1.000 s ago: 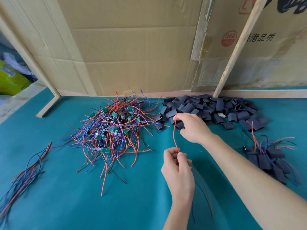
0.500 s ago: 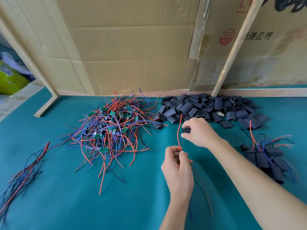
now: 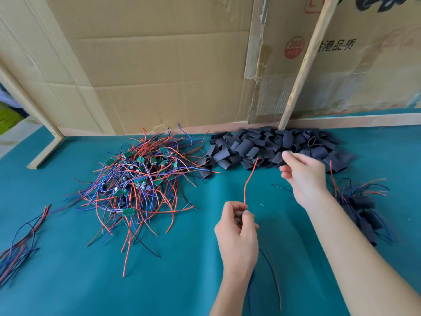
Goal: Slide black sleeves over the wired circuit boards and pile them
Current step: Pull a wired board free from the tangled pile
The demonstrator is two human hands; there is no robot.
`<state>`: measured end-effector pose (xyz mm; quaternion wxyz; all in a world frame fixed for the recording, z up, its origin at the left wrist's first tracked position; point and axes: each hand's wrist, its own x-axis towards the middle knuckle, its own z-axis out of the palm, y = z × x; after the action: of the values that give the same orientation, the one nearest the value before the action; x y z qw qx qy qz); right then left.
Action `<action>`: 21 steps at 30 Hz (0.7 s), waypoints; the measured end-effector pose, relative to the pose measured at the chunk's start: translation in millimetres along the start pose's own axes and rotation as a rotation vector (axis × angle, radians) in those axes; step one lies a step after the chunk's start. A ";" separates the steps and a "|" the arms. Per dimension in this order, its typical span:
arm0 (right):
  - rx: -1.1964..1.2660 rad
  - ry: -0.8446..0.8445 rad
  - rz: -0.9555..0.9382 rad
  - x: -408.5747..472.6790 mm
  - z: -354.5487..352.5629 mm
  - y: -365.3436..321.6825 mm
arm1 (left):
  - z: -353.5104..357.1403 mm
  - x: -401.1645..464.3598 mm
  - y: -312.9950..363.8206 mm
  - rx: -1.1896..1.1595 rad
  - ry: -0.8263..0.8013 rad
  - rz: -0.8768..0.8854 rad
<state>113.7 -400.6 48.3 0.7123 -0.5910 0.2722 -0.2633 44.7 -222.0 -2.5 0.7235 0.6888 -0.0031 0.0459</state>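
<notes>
Head view showed two hands over a green table (image 3: 68, 281). The left hand (image 3: 237, 236) was curled round a bunch of wires, and its thumb and finger pinched them near the top. One red wire (image 3: 249, 179) stood up out of the fist, likely so its tip was free to go into a sleeve. Dark wires hung down under the hand; the board on them was hidden in the fist, so I could not tell how it lay. The right hand (image 3: 304, 176) was at the near edge of the sleeve pile (image 3: 268, 147), with its fingers bent and a bit of black at the fingertips. It seemed to pinch one sleeve, but the blur made that hard to tell. The sleeve pile sat at the back by the cardboard wall (image 3: 159, 65), close to that hand, so a new one was easy to grab. Bare boards with wires lay in a big heap (image 3: 136, 179) to the left. Done ones made a small pile (image 3: 364, 210) to the right. A few loose wires (image 3: 20, 242) lay at the far left.
</notes>
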 end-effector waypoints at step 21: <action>0.102 -0.266 0.148 -54.7 21.2 4.0 | 0.5 -3.0 8.0 0.011 -0.046 0.005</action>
<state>89.7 -347.1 51.8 0.7885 -0.5621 0.2045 -0.1432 41.2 -222.3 5.3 0.7195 0.6935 -0.0214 0.0320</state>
